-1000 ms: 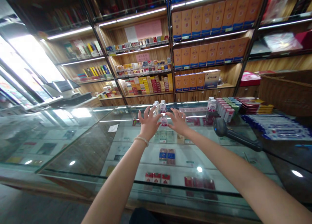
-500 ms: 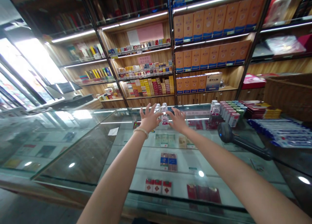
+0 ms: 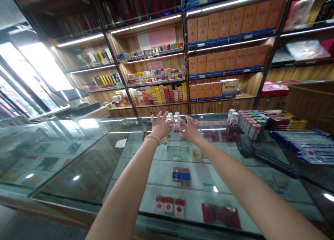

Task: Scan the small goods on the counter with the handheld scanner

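Small clear bottles with white lids stand in a cluster at the far side of the glass counter. The front bottle [image 3: 176,126], with a pinkish-red label, is between my two hands. My left hand [image 3: 161,127], with a beaded bracelet on the wrist, has its fingers spread beside the cluster and partly hides the bottles on that side. On the other side, my right hand [image 3: 190,128] also has its fingers apart. Both thumbs point at the front bottle; whether they touch it I cannot tell. Neither hand is closed round anything.
A black handheld scanner [image 3: 245,146] lies on the glass counter [image 3: 141,170] to the right. Behind it stand rows of small cans [image 3: 254,130] and two more bottles [image 3: 234,119]. Blue-white packets [image 3: 305,144] lie farther right. Cigarette packs [image 3: 168,206] show beneath the glass.
The view has shifted slightly, so the scanner and cans appear a little farther right. Both hands stay around the front bottle, with fingers still spread.
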Available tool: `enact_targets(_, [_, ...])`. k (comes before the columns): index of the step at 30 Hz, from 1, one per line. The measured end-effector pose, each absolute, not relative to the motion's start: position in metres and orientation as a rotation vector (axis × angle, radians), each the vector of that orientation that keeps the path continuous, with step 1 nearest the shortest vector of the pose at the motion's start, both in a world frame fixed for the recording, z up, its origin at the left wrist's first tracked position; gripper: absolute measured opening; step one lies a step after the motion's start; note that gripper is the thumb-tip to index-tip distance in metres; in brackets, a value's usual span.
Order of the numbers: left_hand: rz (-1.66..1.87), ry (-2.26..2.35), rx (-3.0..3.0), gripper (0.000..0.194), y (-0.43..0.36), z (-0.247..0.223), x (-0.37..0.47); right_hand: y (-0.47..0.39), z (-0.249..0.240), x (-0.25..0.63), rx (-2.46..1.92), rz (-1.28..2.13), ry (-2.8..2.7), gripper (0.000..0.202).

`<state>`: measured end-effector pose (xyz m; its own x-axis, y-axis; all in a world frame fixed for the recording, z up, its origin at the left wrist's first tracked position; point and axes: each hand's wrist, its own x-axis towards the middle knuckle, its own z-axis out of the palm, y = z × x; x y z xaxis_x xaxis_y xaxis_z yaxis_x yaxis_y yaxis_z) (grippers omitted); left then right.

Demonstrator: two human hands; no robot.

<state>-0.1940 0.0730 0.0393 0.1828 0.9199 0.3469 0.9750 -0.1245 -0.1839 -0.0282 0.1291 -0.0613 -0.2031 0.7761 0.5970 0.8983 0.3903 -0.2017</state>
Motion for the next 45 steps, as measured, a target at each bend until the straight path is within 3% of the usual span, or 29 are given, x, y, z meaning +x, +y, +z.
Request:
enact_targets(16, [0.0,-1.866,-2.227,0.059,0.088,0.051,-0.196,0.141,-0.064,-0.03,-1.441,-0.248,-2.031,0.067])
enact_targets(45, [-0.072,-1.97,-2.222,0.051,0.092,0.057,-0.19,0.14,-0.06,-0.03,-1.447,-0.199,-2.049,0.066])
